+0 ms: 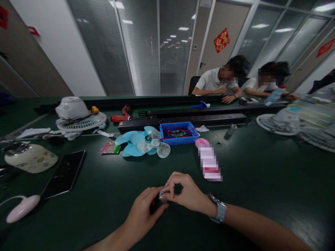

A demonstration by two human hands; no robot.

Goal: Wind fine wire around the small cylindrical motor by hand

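My left hand (143, 212) and my right hand (184, 193) meet low over the dark green table (261, 181). Between them they grip a small dark part with a silvery end (161, 196); the left hand holds its dark body and the right hand's fingertips pinch the silvery end. Most of the part is hidden by my fingers. A watch (219, 209) sits on my right wrist. Beyond my hands lie pale blue fan blades (142, 143) and a blue tray (178, 133) of wired parts.
On the left are a black phone (64, 173), a pink mouse-like object (23, 208), a cream container (30, 157) and a white fan grille with housing (78, 116). A red screwdriver (121, 116) and long black rails (183, 120) lie farther back. Two people sit across the table at the right.
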